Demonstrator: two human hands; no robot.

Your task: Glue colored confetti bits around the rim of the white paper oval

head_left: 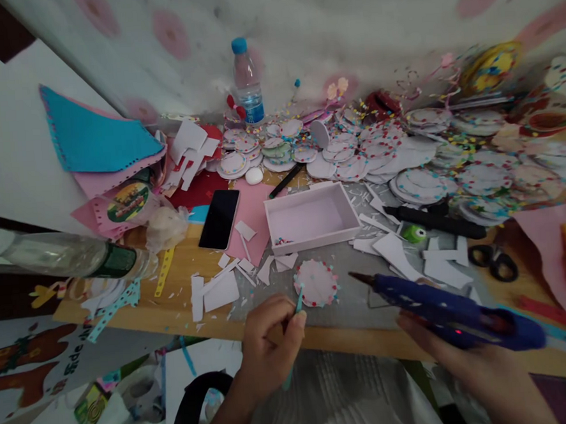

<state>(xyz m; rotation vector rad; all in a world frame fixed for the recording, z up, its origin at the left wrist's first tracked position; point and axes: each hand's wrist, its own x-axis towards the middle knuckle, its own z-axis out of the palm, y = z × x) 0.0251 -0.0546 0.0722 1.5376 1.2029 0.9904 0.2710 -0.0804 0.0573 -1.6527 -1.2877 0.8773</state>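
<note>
My left hand [275, 340] is closed round a pair of teal tweezers [299, 302], whose tip is at the left edge of a round white paper disc [318, 283]. Small red and light-blue pieces ring the disc's rim. In my right hand [469, 360] is a blue hot glue gun [442, 308] with a small red light lit. Its dark nozzle points left, a short way right of the disc and apart from it. Just behind the disc stands an open white box [312, 220] with a few tiny coloured bits in its left front corner.
Many decorated discs [420, 185] are piled along the back. A water bottle [247, 83] stands behind them. A phone [219, 220] and paper scraps [221, 292] lie to the left; black scissors [494, 262] and a black knife-like tool [437, 222] to the right.
</note>
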